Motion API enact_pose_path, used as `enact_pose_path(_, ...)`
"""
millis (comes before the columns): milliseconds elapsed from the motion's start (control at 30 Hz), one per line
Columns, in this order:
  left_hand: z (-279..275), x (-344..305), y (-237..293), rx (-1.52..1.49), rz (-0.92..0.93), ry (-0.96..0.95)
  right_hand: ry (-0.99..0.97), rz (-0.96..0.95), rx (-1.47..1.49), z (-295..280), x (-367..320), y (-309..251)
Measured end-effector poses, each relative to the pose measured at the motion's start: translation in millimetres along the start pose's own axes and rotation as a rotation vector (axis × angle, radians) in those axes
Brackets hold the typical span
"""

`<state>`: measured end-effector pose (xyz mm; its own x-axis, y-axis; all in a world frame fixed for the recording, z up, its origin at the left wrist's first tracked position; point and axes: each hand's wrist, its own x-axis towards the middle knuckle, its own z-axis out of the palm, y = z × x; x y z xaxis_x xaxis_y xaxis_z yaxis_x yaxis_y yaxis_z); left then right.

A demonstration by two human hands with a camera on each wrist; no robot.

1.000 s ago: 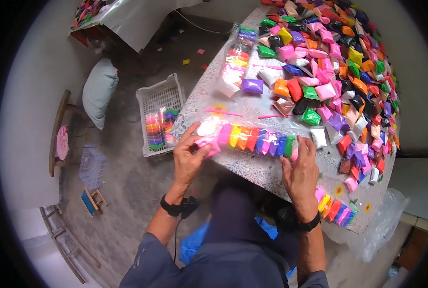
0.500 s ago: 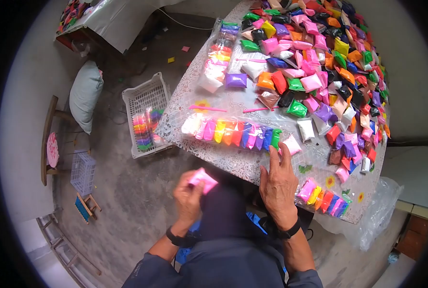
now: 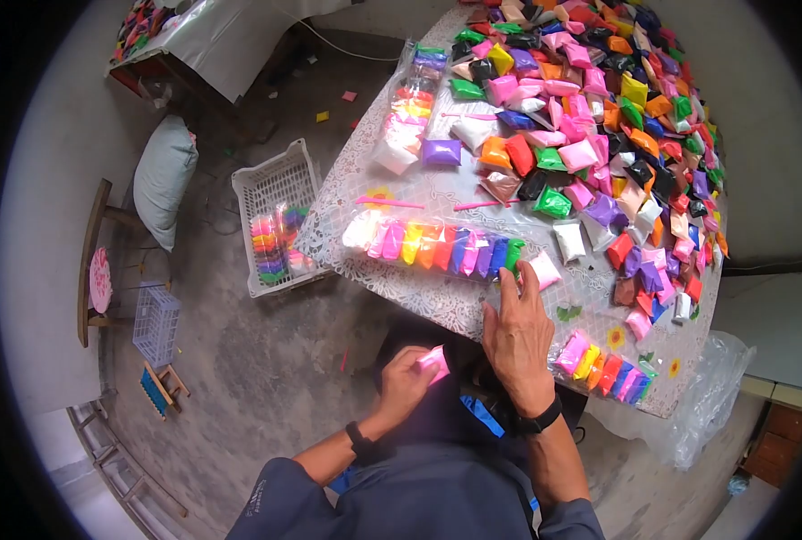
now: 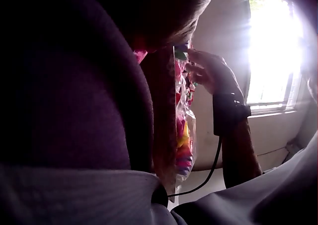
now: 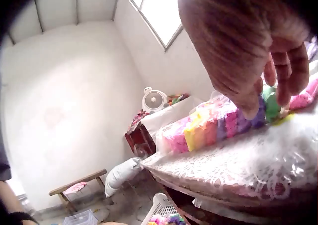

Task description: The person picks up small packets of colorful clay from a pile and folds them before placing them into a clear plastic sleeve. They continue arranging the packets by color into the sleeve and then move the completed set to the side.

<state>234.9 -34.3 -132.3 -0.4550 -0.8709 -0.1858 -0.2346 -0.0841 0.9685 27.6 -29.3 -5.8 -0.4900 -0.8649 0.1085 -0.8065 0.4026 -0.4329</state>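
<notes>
My left hand (image 3: 403, 385) pinches a small pink packet (image 3: 435, 363) over the lap, below the table's front edge. In the left wrist view only a pink corner of that packet (image 4: 140, 55) shows. My right hand (image 3: 520, 337) rests at the table edge, fingers extended, fingertips at the green end of a clear bag (image 3: 428, 246) filled with a row of coloured packets. The right wrist view has the same row (image 5: 218, 123) under the loosely bent fingers. A pale pink packet (image 3: 543, 269) lies beside the right fingertips.
A large heap of coloured packets (image 3: 590, 135) covers the table's far right. Other filled bags lie at the upper left (image 3: 410, 112) and lower right (image 3: 604, 370). Pink sticks (image 3: 392, 204) lie behind the row. A white crate (image 3: 279, 216) with filled bags stands on the floor.
My left hand has left the bag's white end with a pink packet and moved down, then right over the lap. The bag now lies on the table; the right hand stays at its green end.
</notes>
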Motion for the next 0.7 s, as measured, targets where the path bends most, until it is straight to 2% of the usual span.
enact_pose_path(67, 0, 2, 4, 0.102, 0.003, -0.009, 0.002, 0.001, -0.006, 0, 0, 0)
enact_pose_path(167, 3, 3, -1, 0.089, 0.051, 0.019, 0.021, -0.007, 0.004, 0, 0, -3)
enact_pose_path(267, 3, 5, -6, 0.154, 0.096, 0.029, 0.027, -0.077, 0.049, 1, 4, -11)
enact_pose_path(433, 2, 6, 1, 0.194, 0.063, 0.024, -0.051, -0.152, 0.026, 9, 9, -17)
enact_pose_path(700, 4, 7, 1, 0.229, 0.066, 0.057, -0.031, -0.173, 0.051, 14, 10, -23)
